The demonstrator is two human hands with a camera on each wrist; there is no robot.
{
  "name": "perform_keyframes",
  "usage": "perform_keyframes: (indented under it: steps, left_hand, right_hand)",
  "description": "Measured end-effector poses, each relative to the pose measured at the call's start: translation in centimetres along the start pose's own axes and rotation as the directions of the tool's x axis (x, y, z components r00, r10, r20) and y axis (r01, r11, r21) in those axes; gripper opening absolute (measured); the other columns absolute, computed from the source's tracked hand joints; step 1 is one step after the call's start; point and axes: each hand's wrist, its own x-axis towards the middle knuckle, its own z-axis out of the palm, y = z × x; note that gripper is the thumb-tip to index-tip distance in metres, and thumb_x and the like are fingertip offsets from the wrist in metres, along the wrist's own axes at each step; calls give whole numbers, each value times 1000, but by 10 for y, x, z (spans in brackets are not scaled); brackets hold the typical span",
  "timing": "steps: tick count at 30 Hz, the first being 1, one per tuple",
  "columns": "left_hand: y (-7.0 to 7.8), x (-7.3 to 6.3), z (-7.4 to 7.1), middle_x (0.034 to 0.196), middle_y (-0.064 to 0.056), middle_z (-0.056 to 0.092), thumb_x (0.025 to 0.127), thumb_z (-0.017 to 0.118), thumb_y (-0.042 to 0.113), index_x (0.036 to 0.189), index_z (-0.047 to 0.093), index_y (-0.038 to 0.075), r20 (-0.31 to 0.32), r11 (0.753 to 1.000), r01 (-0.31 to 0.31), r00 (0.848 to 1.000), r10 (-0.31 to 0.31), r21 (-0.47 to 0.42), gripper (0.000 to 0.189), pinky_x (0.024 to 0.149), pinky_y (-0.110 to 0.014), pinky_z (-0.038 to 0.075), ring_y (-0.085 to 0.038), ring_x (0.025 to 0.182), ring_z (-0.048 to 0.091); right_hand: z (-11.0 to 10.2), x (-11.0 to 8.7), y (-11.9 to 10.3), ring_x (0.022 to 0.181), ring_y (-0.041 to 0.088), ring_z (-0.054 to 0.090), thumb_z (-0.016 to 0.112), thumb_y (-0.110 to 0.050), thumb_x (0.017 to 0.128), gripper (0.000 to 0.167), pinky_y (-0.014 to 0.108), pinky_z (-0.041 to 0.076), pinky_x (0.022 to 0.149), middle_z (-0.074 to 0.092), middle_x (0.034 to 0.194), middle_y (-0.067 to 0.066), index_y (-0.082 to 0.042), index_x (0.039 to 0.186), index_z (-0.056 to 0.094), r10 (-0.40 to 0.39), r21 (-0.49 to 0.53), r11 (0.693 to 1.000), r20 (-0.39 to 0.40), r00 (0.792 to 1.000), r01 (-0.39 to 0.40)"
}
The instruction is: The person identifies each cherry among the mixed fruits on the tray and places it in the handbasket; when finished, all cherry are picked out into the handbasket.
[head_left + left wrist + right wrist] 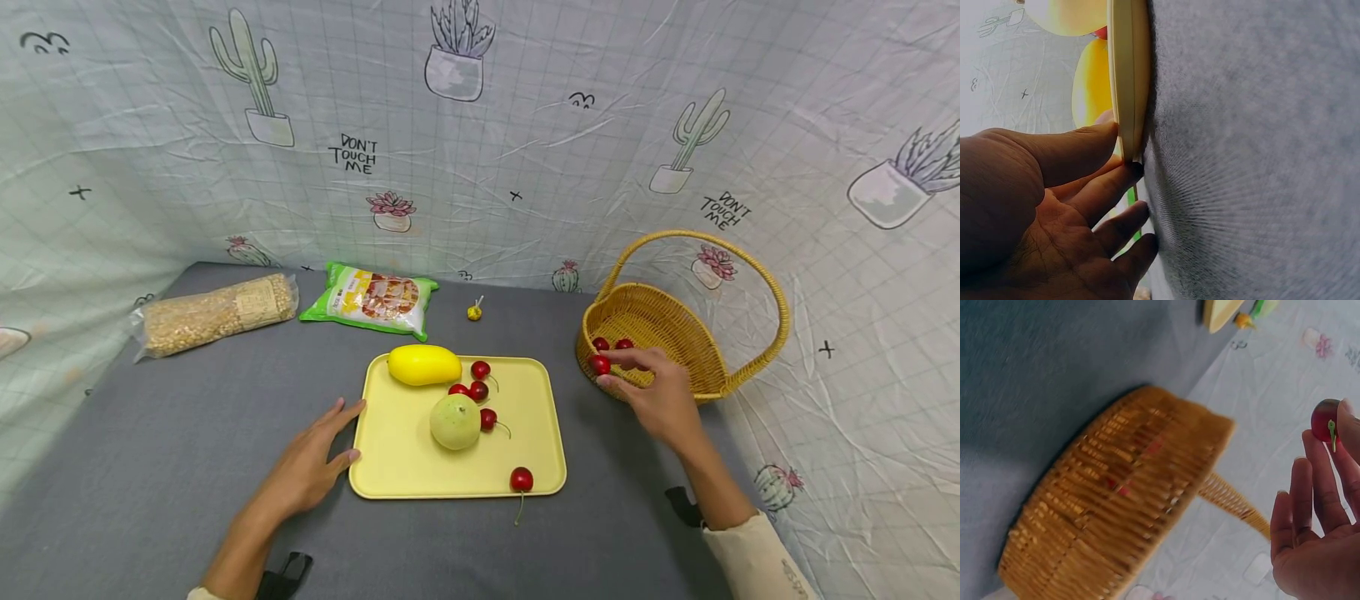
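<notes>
In the head view my right hand [660,396] pinches a red cherry [600,364] between thumb and fingertips at the near left rim of a wicker basket [708,354]. The right wrist view shows that cherry [1325,420] with a green stem, above the basket [1104,500]. Two cherries [624,343] lie inside the basket. My left hand [303,467] touches the left edge of a yellow tray [405,475] with thumb and fingers extended. On the tray are a yellow mango-like fruit [424,365], a round pale green fruit [455,422] and several cherries [521,479].
Behind the tray lie a green-and-white food packet [378,300] and a small yellow wrapped candy [475,312]. A clear bag of yellowish kernels [217,315] is at the back left. A printed cloth [510,142] hangs behind the grey table [180,433].
</notes>
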Motion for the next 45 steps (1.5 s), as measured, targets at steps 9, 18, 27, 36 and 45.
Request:
perform_keyframes:
  steps: [9, 18, 27, 36, 45]
  left_hand:
    - [1, 0, 0, 168, -32, 35, 99, 74, 7, 164, 42, 9, -3, 1000, 2, 1000, -2, 8, 72, 114, -75, 39, -56, 152, 37]
    - [0, 1, 1, 168, -32, 35, 99, 74, 7, 164, 43, 9, -8, 1000, -2, 1000, 2, 9, 72, 114, -75, 40, -57, 151, 38]
    - [-1, 1, 1, 168, -32, 35, 98, 75, 7, 164, 43, 10, -9, 1000, 2, 1000, -2, 9, 73, 114, -75, 40, -57, 151, 38]
    - [0, 1, 1, 168, -32, 34, 99, 74, 7, 164, 42, 10, -4, 1000, 6, 1000, -6, 8, 72, 114, -75, 40, -56, 152, 37]
    - [-1, 1, 1, 168, -32, 35, 99, 74, 7, 164, 42, 10, -4, 1000, 3, 1000, -3, 6, 73, 114, -75, 40, -56, 152, 37]
  right_hand:
    - [-7, 10, 26, 90, 26, 65, 95, -15, 80, 35, 23, 48, 78, 79, 98, 13, -14, 114, 85, 40, -52, 998, -65, 997, -43]
    - [-14, 20, 47, 96, 31, 66, 91, -17, 86, 32, 29, 47, 80, 79, 105, 20, -8, 116, 83, 121, -74, 989, -91, 988, -128]
    - [-21, 30, 64, 106, 33, 67, 86, -20, 92, 31, 31, 48, 82, 78, 118, 18, -9, 121, 80, 221, -93, 970, -51, 974, -225]
    - [-22, 41, 85, 110, 35, 68, 85, -19, 93, 31, 38, 49, 89, 78, 121, 19, -8, 122, 80, 261, -116, 958, -29, 965, -262]
    - [-23, 53, 100, 116, 42, 69, 81, -17, 96, 32, 59, 52, 98, 77, 124, 23, -7, 126, 77, 291, -140, 949, 43, 956, -283]
